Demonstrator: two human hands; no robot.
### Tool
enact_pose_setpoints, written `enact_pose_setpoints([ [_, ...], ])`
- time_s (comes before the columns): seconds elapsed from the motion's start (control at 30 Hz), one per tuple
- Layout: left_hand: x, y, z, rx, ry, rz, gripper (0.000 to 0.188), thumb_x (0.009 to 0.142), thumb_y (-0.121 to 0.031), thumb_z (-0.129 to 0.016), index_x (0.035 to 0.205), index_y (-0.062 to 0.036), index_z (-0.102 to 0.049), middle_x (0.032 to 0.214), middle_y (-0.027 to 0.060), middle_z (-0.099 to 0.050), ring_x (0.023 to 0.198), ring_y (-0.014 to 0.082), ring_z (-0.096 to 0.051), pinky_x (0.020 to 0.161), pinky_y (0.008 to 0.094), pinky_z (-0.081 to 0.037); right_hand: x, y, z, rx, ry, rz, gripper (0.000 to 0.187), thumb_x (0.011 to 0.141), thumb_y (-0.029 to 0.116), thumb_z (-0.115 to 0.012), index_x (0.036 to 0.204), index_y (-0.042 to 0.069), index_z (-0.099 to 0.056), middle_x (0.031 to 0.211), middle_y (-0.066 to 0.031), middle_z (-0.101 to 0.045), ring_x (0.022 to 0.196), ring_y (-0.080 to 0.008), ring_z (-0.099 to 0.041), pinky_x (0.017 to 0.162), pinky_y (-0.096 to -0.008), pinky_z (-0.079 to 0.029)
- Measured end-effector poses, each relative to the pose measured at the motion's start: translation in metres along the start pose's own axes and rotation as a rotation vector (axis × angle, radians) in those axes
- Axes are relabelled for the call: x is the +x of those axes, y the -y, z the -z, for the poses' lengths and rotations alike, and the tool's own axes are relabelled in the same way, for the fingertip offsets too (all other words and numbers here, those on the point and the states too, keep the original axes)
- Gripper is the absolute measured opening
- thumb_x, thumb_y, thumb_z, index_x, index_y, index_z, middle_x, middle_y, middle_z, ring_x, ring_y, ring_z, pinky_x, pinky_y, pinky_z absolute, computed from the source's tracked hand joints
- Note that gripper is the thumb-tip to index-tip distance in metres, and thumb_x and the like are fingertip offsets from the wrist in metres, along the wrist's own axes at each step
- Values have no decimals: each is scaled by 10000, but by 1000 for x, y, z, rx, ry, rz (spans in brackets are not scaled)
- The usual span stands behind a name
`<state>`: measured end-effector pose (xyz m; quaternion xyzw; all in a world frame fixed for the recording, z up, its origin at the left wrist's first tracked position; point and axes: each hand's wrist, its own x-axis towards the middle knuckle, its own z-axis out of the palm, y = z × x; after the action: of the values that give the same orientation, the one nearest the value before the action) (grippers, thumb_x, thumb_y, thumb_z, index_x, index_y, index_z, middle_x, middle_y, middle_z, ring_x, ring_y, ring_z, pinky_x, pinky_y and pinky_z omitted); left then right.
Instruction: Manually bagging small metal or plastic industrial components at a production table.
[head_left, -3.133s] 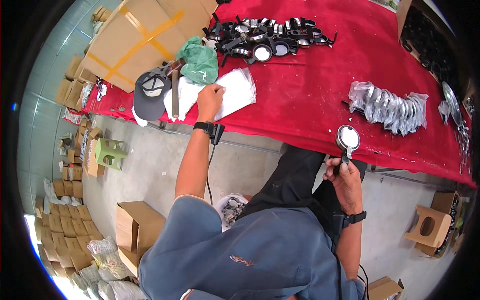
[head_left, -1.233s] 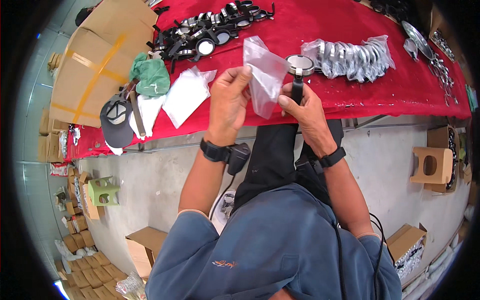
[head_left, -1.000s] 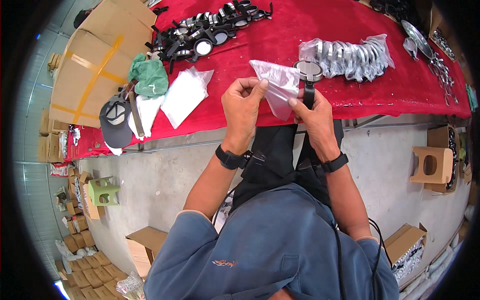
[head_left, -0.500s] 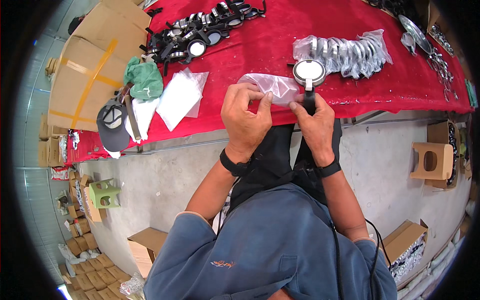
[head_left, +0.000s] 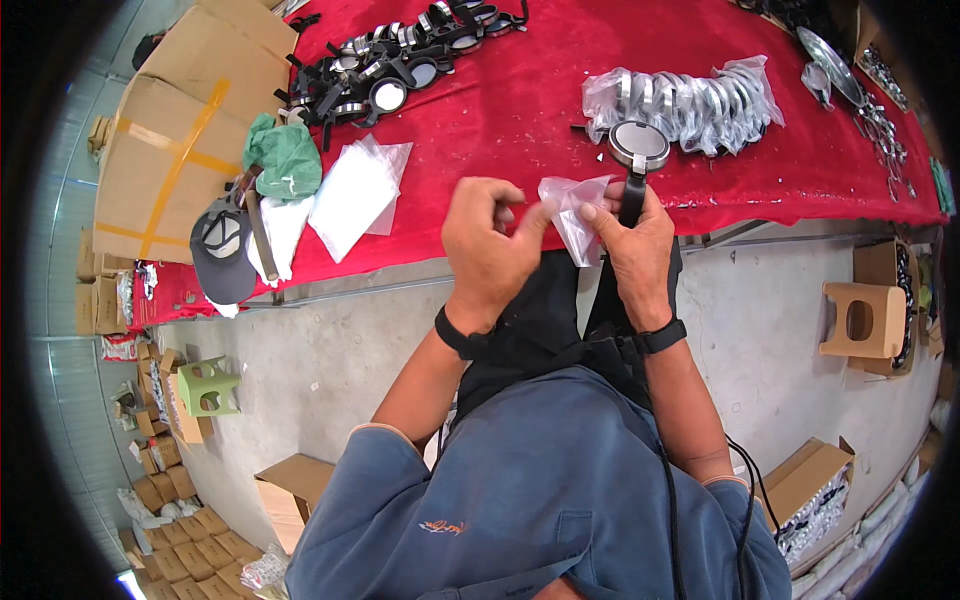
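Note:
My right hand (head_left: 640,246) grips the black strap of a round, silver-rimmed disc (head_left: 639,146), its pale face turned up above the fingers. The same hand pins a clear plastic bag (head_left: 576,214) under its thumb; the bag hangs crumpled toward my left hand. My left hand (head_left: 492,245) is just left of the bag, fingers loosely curled and a gap between forefinger and thumb. The thumb tip is at the bag's edge; whether it touches is unclear. Beyond the disc lies a row of bagged round pieces (head_left: 690,105).
Loose strapped discs (head_left: 388,96) are heaped at the far left of the red-covered table (head_left: 530,90). Flat clear bags (head_left: 355,200), a green bag (head_left: 285,160) and a cap (head_left: 222,245) lie nearer. A large cardboard box (head_left: 170,150) stands left; a tan stool (head_left: 862,320) is right.
My left hand's pinch on the bag has opened. The bag has gone from stretched between both hands to hanging crumpled from the right. The disc has shifted slightly right and tilted.

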<state>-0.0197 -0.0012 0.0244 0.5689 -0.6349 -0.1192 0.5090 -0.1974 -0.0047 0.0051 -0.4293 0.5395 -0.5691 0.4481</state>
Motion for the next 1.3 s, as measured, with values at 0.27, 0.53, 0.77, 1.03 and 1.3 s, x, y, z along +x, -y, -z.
enact_pose_setpoints([
  [0.27,-8,15,-14,-426,397,256,328,846,-74,-920,1091,-20,-708,910,-7,-707,765,45,-616,660,206,-505,-5,-2,-6,187,74,-157,339,870,125,-909,1094,-9,-693,921,-40,-715,761,-90,-664,671,-263,-562],
  [0.53,-10,33,-6,-594,376,433,148,986,-94,-789,1018,-35,-657,850,-6,-675,730,41,-598,614,211,-485,3,-17,6,79,-90,-100,315,897,130,-881,1117,-10,-703,936,-33,-716,829,-116,-659,754,-281,-547],
  [0.77,-11,29,-14,-286,293,250,122,1009,-107,-745,988,-20,-661,833,-11,-665,725,47,-601,638,234,-501,-1,-23,23,-281,-133,136,320,979,244,-817,1109,-21,-694,896,-29,-702,827,-120,-650,781,-301,-540],
  [1.03,-5,35,-16,-505,419,361,132,1051,-122,-674,1067,3,-715,868,26,-710,774,86,-652,703,260,-529,-20,-30,44,182,-56,-44,305,1003,287,-809,1108,30,-683,824,-1,-634,609,-52,-508,535,-221,-390],
  [1.3,-3,44,0,-1242,678,628,202,1110,-183,-629,1218,-16,-664,1145,40,-721,1053,125,-690,968,308,-550,13,-24,51,-174,5,81,754,829,417,-942,1362,-24,-642,1076,-39,-717,775,-80,-526,735,-275,-500],
])
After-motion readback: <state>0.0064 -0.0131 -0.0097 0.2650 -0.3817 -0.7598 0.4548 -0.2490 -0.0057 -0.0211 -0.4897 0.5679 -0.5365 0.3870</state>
